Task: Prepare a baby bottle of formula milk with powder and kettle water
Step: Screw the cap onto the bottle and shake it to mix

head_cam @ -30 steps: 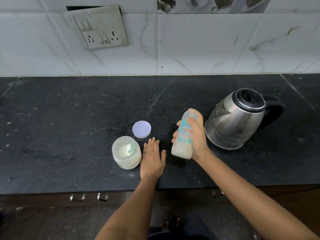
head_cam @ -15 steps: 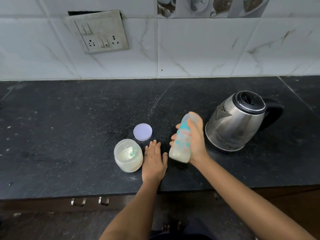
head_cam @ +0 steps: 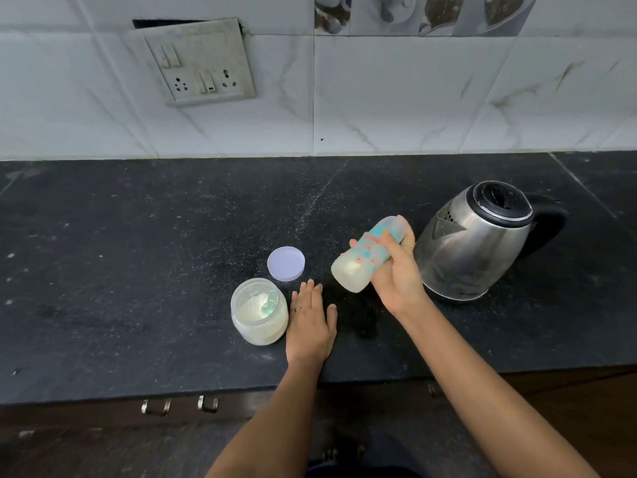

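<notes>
The white tiled wall fills the top of the view, with a switch and socket plate set in it at the upper left. Below it runs the dark stone counter. A steel kettle with a black lid and handle stands on the counter at the right, its spout turned left. The right hand is curled round the baby bottle and holds it clear of the counter, just left of the kettle. The bottle is tilted, base down to the left and top up toward the kettle, and pale milky liquid sits in its lower end. Its top is blurred, so I cannot tell what closes it. The left hand lies flat on the counter, fingers straight and holding nothing, just beside the open powder jar. The round pale lid lies flat just behind the jar. A green scoop rests on the powder inside. A ring shows on one left finger
</notes>
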Motion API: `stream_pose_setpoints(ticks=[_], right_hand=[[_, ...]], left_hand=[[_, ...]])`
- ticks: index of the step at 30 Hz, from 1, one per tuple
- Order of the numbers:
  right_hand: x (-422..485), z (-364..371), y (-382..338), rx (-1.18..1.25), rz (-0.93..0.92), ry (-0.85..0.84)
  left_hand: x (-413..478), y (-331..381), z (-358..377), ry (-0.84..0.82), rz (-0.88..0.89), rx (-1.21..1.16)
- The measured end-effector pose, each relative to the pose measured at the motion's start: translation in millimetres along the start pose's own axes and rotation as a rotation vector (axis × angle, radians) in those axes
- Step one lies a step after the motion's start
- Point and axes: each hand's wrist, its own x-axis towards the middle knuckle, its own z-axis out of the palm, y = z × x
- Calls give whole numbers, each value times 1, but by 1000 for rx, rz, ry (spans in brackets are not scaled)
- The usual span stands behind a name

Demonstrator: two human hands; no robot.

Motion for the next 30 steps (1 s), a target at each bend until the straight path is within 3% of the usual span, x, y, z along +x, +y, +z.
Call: stream_pose_setpoints(ticks=[4, 9, 13, 17, 22, 27, 30], right_hand=[[-7, -5, -4, -42, 127, -123], [3, -7, -5, 185, 63, 72], [-8, -4, -2, -9, 117, -72], [3, -1, -7, 138, 18, 16], [-9, -1, -6, -29, 83, -107], [2, -6, -12, 209, 52, 81], [-12, -7, -8, 60, 116, -24]], left_hand=[[-1, 1, -2, 17, 18, -6], [-1, 3, -4, 13, 5, -26], [-1, 1, -3, -13, -1, -6], [-1, 2, -4, -9, -7, -16], [-2, 3, -5, -2, 2, 1], [-2, 4, -5, 0, -11, -19], [-2, 4, -5, -3, -9, -15]])
